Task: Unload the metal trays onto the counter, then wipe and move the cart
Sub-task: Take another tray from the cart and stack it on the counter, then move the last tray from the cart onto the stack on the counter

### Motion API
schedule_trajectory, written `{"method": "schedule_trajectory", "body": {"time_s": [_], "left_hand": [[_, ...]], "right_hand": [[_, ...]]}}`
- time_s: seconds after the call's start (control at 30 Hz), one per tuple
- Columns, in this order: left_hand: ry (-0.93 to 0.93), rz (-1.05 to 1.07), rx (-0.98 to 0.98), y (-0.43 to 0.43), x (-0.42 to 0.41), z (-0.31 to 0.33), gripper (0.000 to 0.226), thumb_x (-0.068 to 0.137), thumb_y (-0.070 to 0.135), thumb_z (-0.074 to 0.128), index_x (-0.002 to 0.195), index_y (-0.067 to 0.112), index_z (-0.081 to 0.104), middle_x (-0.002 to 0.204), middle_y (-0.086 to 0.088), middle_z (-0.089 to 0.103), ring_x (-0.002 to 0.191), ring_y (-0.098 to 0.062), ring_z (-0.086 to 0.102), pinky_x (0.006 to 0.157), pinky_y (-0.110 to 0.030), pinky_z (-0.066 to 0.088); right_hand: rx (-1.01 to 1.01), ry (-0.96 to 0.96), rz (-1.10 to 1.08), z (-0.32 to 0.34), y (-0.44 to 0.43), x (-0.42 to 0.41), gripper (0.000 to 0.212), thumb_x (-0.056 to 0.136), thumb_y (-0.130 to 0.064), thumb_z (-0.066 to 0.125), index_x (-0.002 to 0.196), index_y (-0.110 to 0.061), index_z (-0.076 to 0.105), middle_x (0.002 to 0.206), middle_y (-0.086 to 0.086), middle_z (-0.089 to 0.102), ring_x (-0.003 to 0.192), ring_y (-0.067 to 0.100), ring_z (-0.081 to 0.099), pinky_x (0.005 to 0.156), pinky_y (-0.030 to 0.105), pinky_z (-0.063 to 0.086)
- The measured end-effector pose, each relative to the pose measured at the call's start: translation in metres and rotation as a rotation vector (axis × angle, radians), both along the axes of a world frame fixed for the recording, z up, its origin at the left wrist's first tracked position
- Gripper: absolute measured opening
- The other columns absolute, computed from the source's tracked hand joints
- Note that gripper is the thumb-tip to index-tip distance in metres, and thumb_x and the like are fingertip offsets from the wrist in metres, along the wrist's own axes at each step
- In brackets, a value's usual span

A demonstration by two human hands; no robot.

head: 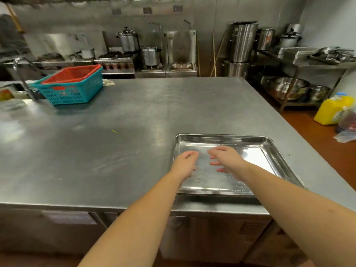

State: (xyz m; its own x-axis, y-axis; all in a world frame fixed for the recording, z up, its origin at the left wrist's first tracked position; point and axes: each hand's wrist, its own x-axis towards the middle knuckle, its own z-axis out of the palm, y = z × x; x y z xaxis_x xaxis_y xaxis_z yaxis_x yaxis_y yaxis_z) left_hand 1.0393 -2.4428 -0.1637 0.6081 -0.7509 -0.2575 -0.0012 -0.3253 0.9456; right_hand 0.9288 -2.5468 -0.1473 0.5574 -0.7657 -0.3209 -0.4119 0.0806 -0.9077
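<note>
The metal tray (221,140) lies flat on the steel worktop (134,116), at its near right corner, with the near rim close to the front edge. Layered edges along that near side suggest more trays nested beneath it, though this cannot be told for sure. Both hands are over the tray's floor. The left grip (185,162) is near the left rim with its fingers loosely bent and nothing visibly in them. The right grip (229,160) is released, fingers spread and relaxed just above the shiny base. The tray looks like thin stainless steel, so it is probably stiff and light when alone but noticeably heavier as a stack. Its polished surface appears wet in places and is likely slippery. The rolled rim is the sensible place to take hold, one hand on each short side with the thumbs over the lip, so the sheet stays level and does not scrape the worktop. No brand or stamp shows on the tray. Far left, a teal plastic basket (73,91) holds a red basket (73,74), and the red tag on its front is unreadable. A yellow jug (331,110) on the floor at right carries a label too small to read. The cart is not in view.
</note>
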Motion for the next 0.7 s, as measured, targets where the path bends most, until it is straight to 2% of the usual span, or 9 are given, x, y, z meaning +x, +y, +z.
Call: {"method": "schedule_trajectory", "body": {"time_s": [0.13,0.2,0.37,0.5,0.63,0.7], "left_hand": [[-0.027,0.139,0.013,0.027,-0.011,-0.002,0.03,0.096,0.035,0.052,0.119,0.019,0.064,0.119,0.0,0.063,0.113,-0.018,0.056,0.1,-0.032,0.043],[0.015,0.221,0.01,0.044,-0.02,-0.002,0.038,0.095,0.04,0.053,0.124,0.017,0.063,0.122,0.002,0.063,0.117,-0.019,0.056,0.107,-0.037,0.04],[0.076,0.445,-0.023,0.104,-0.036,0.0,0.037,0.097,0.042,0.049,0.124,0.02,0.061,0.117,0.004,0.061,0.111,-0.013,0.054,0.107,-0.036,0.038],[0.05,0.57,-0.007,0.165,-0.04,0.006,0.023,0.096,0.048,0.047,0.101,0.031,0.061,0.111,0.006,0.062,0.107,-0.014,0.054,0.101,-0.037,0.041],[0.065,0.699,-0.011,0.244,-0.044,0.014,0.034,0.097,0.05,0.044,0.119,0.029,0.058,0.113,0.007,0.06,0.109,-0.014,0.054,0.09,-0.033,0.044],[0.072,0.788,-0.012,0.289,-0.049,0.015,0.03,0.096,0.051,0.045,0.115,0.032,0.057,0.114,0.006,0.06,0.111,-0.015,0.054,0.089,-0.035,0.044]], "right_hand": [[0.1,-0.043,0.086,0.002,0.015,0.002,0.036,0.093,-0.045,0.055,0.118,-0.02,0.055,0.11,0.003,0.063,0.098,0.018,0.065,0.084,0.036,0.05],[0.141,-0.051,0.13,0.0,0.026,0.002,0.04,0.093,-0.051,0.05,0.118,-0.02,0.056,0.11,0.002,0.064,0.099,0.018,0.065,0.085,0.037,0.05],[0.23,-0.071,0.287,-0.005,0.068,0.01,0.045,0.091,-0.059,0.046,0.108,-0.02,0.061,0.112,0.003,0.066,0.099,0.019,0.064,0.092,0.041,0.048],[0.243,-0.071,0.433,-0.002,0.116,0.025,0.04,0.091,-0.061,0.044,0.101,-0.025,0.061,0.113,0.002,0.065,0.099,0.019,0.064,0.086,0.038,0.049],[0.246,-0.056,0.631,0.005,0.188,0.048,0.045,0.092,-0.06,0.043,0.109,-0.022,0.061,0.114,0.002,0.065,0.1,0.02,0.064,0.084,0.036,0.049],[0.257,-0.047,0.737,0.008,0.233,0.057,0.049,0.092,-0.06,0.043,0.114,-0.02,0.061,0.114,0.002,0.065,0.1,0.021,0.065,0.081,0.035,0.049]]}}
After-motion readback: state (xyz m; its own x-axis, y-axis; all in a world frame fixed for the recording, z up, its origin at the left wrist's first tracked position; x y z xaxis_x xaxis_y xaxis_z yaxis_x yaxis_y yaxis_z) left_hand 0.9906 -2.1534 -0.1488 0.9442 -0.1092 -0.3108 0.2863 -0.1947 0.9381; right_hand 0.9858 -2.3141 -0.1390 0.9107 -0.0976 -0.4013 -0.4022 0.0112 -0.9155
